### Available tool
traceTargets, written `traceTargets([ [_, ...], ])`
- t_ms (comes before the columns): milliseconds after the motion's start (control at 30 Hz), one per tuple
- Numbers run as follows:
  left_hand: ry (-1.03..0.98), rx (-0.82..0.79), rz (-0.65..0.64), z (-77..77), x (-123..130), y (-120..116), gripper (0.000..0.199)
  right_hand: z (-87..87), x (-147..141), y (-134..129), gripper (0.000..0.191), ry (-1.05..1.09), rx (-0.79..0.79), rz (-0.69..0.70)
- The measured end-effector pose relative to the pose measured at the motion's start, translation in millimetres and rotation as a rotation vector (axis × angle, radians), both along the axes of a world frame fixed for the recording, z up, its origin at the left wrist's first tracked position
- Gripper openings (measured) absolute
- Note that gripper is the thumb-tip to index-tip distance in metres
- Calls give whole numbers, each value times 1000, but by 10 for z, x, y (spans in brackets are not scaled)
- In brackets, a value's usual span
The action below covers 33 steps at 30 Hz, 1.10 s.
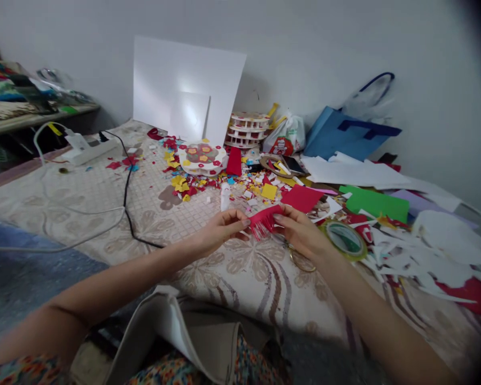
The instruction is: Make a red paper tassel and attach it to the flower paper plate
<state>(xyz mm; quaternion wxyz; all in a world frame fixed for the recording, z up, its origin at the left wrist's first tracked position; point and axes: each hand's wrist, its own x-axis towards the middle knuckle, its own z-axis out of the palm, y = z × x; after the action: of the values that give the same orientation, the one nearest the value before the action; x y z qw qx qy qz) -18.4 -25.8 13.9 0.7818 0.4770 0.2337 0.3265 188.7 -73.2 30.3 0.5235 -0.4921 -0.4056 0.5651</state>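
A red paper strip [263,218] with a fringe cut along its lower edge is stretched between my two hands above the patterned tablecloth. My left hand [223,231] pinches its left end between thumb and fingers. At the other end, my right hand [299,229] grips the strip the same way. Scissors [301,261] with yellowish handles lie below my right hand, partly hidden by it. Just behind the strip stands a small white bottle [225,197]. Right of my right hand is a roll of green and yellow tape [346,240].
Paper scraps surround a decorated white box [202,158]. A white board [184,88] leans on the wall. A blue bag [344,133], green paper [374,203] and white offcuts [404,251] lie right. A black cable [127,208] and power strip [92,152] are left.
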Motion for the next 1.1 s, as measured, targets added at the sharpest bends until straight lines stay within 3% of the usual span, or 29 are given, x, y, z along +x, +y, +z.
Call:
traceTargets([
  [300,-45,-65,71,-137,38,-4,31,13,-44,-8,29,98,-12,-96],
  [467,-84,-150,73,-115,79,-72,32,-8,-94,-91,29,123,-46,-87],
  [633,6,-103,21,-86,125,-136,32,-62,-106,-137,28,54,-45,-87],
  [1100,-19,-185,90,-105,129,-180,29,-189,-100,-189,24,59,-72,-34],
])
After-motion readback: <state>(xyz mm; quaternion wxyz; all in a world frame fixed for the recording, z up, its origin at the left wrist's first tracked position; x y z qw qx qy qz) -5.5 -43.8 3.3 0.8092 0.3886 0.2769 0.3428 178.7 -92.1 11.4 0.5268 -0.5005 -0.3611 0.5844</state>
